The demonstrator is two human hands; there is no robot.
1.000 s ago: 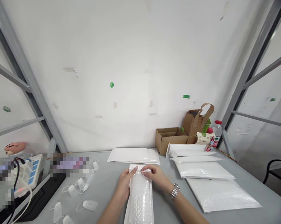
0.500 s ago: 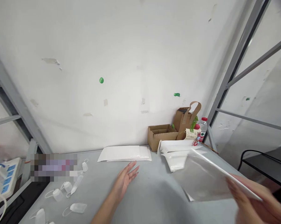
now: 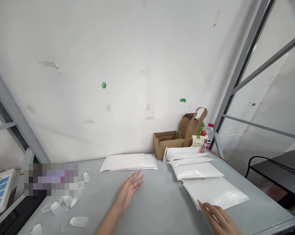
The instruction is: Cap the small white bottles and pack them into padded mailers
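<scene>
My left hand (image 3: 128, 192) hovers at the middle of the grey table, palm turned sideways, fingers stretched out and holding nothing. My right hand (image 3: 218, 218) is at the near edge of a flat white packet (image 3: 218, 192) in shiny clear wrap. Its fingers are extended and slightly apart, the tips at or just over the packet's edge; I cannot tell whether they touch. Behind that packet, more white wrapped packets (image 3: 197, 170) overlap in a row reaching back to the boxes. Beyond my left hand, flat white sheets or packets (image 3: 125, 161) lie stacked by the wall.
At the back right stand an open cardboard box (image 3: 168, 145), a brown paper bag (image 3: 188, 127) and a red-capped bottle (image 3: 210, 132). Several small white pieces with loops (image 3: 79, 222) lie on the left, near a power strip (image 3: 1, 189). Grey metal posts (image 3: 232, 88) frame the table.
The white packet my right hand held up now lies on the table at the front of the row, and that hand has let go. My left hand has barely moved.
</scene>
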